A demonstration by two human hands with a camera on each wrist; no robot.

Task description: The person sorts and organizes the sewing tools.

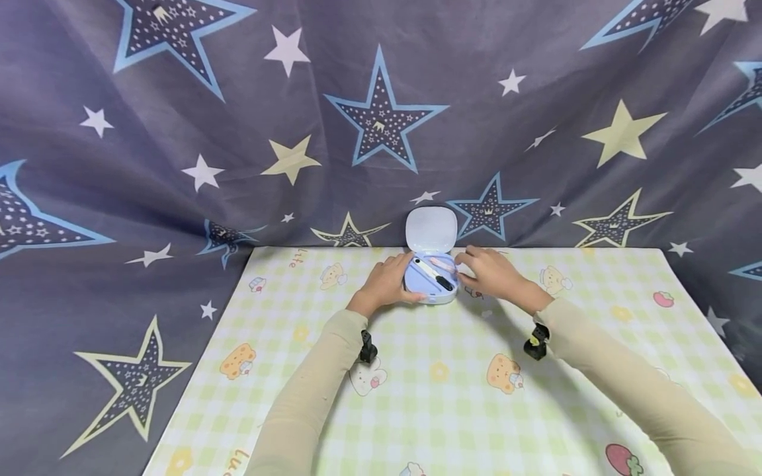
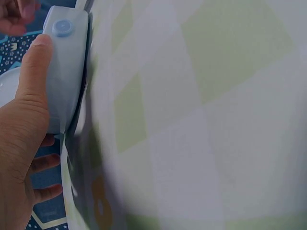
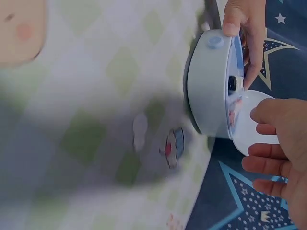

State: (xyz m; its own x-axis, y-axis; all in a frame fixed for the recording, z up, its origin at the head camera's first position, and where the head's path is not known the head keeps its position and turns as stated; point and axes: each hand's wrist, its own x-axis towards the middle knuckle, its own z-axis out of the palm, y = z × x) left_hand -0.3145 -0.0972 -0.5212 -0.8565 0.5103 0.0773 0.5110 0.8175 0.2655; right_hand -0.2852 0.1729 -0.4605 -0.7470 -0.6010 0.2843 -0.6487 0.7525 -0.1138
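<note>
A small light-blue and white case (image 1: 439, 299) stands at the table's far edge, its white lid (image 1: 431, 229) tipped up and back. Inside lies a white and black pen-shaped tool (image 1: 430, 271), slanting across the blue insert. Behind it in the case is a slim pinkish item (image 1: 442, 265), partly hidden. My left hand (image 1: 384, 283) holds the case by its left side, thumb along the front wall near the round blue button (image 2: 63, 28). My right hand (image 1: 491, 271) hovers at the right rim, fingers loosely bent; the right wrist view shows nothing between thumb and fingers.
A table with a checked, cartoon-printed cover (image 1: 417, 410) stretches toward me from the case. Right behind the far edge hangs a dark star-patterned curtain (image 1: 357, 192), close to the raised lid. Each wrist wears a small black camera mount (image 1: 368, 347).
</note>
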